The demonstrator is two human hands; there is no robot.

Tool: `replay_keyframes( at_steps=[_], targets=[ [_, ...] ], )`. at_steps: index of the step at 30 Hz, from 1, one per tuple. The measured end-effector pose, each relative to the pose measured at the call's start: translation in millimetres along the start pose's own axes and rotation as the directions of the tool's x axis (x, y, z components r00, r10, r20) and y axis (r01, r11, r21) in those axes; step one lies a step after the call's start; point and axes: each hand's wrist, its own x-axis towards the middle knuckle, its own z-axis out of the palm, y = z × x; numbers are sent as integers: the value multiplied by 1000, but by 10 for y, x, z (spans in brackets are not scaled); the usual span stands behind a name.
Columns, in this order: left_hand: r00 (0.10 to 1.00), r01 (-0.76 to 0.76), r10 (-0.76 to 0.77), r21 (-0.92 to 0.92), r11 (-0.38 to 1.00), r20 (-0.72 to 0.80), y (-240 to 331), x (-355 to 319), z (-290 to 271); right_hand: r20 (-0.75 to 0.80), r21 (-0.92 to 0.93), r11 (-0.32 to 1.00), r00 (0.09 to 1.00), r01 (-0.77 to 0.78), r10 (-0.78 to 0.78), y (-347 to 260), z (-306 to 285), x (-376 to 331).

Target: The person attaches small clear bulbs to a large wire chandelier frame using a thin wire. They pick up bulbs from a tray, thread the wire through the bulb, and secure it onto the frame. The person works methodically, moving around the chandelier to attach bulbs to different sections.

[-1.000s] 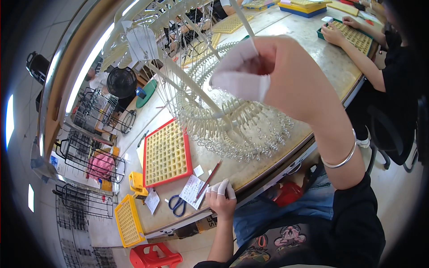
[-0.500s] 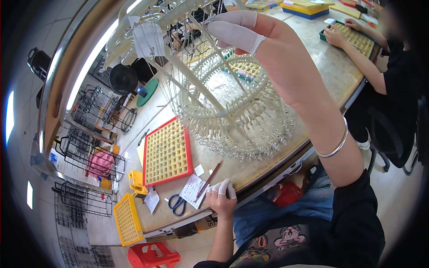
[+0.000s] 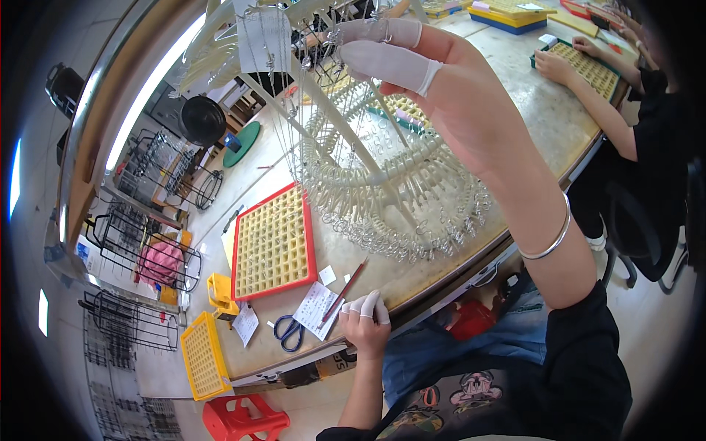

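Head view: right hand (image 3: 448, 95) raised high, finger-cotted fingertips (image 3: 390, 62) pinching small metal ring (image 3: 384, 31) at wire rack (image 3: 390, 176); left hand (image 3: 365, 317) curled, gripping bench (image 3: 515, 103) edge.

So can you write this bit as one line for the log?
right hand: raised at wire rack, pinching small metal ring | left hand: resting on table edge | red grid tray: on table

Fingers: we wear white rubber finger cots on our right hand (image 3: 471, 95) and left hand (image 3: 365, 323).
Wrist: thin silver bangle (image 3: 548, 246).
Clothing: black printed top (image 3: 515, 397), blue jeans (image 3: 448, 349).
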Motion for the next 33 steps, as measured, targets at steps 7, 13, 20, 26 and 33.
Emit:
replay_keyframes(
  at_steps=[7, 13, 20, 26, 33],
  targets=[
    [1000, -8, 8, -9, 1000, -15, 0, -1, 21, -63, -107, 994, 998, 22, -29, -1, 34, -25],
    [1000, 3, -4, -16, 1000, -9, -3, 0, 5, -287, -659, 724, 822, 202, -491, -53, 127, -291],
    [1000, 12, -12, -26, 1000, 3, -13, -26, 3, 2, -855, 302, 585, 422, -811, 147, 123, -158],
    [1000, 6, -6, -29, 1000, -17, -12, -18, 2, 73, -858, 214, 524, 467, -849, 237, 153, -32],
    [1000, -4, 3, -39, 999, -27, -8, -11, 1, 87, -846, 187, 475, 500, -875, 234, 147, 25]
  ],
)
